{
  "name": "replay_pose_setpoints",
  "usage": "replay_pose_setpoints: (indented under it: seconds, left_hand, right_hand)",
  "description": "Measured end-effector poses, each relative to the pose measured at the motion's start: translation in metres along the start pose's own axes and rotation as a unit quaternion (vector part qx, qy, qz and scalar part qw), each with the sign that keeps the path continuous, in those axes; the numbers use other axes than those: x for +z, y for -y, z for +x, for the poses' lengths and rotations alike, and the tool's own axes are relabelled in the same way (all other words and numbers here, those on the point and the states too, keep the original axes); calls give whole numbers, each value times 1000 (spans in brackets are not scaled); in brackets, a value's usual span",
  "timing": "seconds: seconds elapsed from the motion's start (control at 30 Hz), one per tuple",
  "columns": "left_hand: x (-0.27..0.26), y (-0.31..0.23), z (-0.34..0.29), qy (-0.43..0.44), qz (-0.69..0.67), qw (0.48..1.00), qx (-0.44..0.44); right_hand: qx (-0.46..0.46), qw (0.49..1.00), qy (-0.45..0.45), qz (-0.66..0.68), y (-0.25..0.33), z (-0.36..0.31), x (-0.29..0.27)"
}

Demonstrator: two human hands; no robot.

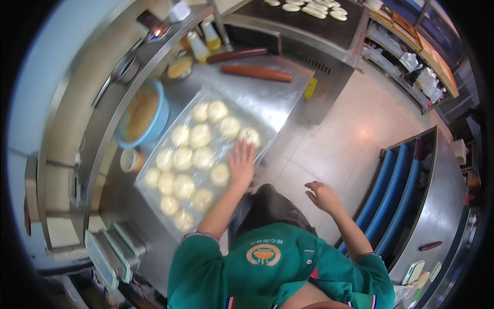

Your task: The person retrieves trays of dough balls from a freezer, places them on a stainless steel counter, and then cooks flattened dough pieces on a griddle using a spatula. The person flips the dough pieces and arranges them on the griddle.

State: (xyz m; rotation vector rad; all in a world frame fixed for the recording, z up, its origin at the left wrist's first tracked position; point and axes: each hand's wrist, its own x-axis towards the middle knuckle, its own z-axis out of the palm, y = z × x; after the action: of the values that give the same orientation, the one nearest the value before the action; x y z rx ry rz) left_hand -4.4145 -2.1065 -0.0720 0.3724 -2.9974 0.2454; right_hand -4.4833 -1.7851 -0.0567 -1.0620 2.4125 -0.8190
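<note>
A shallow tray [146, 191] lies on the steel worktop, filled with several round, pale dough pieces [203, 158] that look coiled. Clear plastic film seems to lie over them. My left hand [242, 164] reaches to the tray's right side, palm down with its fingers spread. Its fingertips touch or nearly touch the dough piece [249, 136] by the right edge; which of the two I cannot tell. Over the floor, away from the bench, hangs my right hand [322, 196], its fingers loosely bent and apart, holding nothing.
Two rolling pins [256, 73] and squeeze bottles [197, 47] lie or stand behind the tray. At left are a blue basin [161, 116] and a shelf with a pan [125, 69]. A griddle [252, 14] carries flat dough pieces. Blue trays [399, 177] fill a rack at right.
</note>
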Motion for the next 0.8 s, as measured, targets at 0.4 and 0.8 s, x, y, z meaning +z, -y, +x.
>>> replay_pose_setpoints:
  seconds: [0.4, 0.8]
  left_hand:
    - [2, 35, 60, 14, -123, 992, -27]
    - [-26, -12, 203, -117, -256, 949, -144]
  right_hand:
    - [-259, 961, -86, 44, -20, 267, -89]
    - [-194, 970, 103, 109, -129, 365, -140]
